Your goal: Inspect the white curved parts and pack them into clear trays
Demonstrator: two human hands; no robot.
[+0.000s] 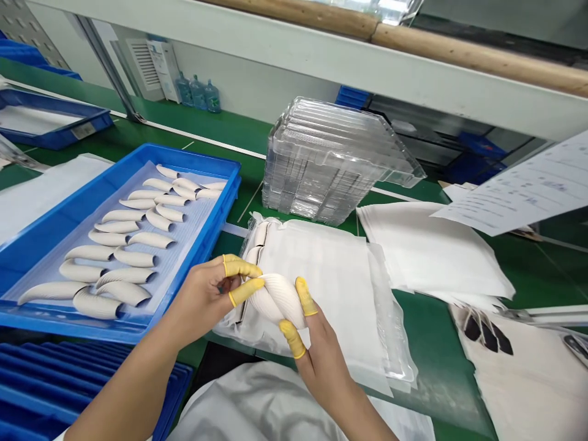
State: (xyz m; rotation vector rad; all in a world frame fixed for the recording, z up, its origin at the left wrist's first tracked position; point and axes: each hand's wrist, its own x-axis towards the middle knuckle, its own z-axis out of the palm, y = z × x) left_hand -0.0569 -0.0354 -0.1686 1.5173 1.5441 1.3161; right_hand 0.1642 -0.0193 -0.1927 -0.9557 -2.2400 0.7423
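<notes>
Between my two hands is a pair of cream, ribbed, curved horn-shaped pieces (275, 298), lying against each other. My left hand (219, 285) pinches their left end with thumb and forefinger. Gripping the right side is my right hand (316, 331), thumb below and forefinger above. Yellow finger cots cover those fingertips. Under the hands lies a clear plastic tray (399, 361) with a white sheet (331, 263) over most of it. More curved pieces show along its left edge. To the left, a blue tray (184, 275) holds several similar pieces in loose rows on a white liner.
A stack of clear plastic trays (340, 159) stands behind the work spot. White sheets (432, 245) lie at the right, below a hanging printed paper (523, 184). Dark-tipped strips (487, 334) rest on beige cloth at far right. Blue stacked trays (68, 386) sit at lower left.
</notes>
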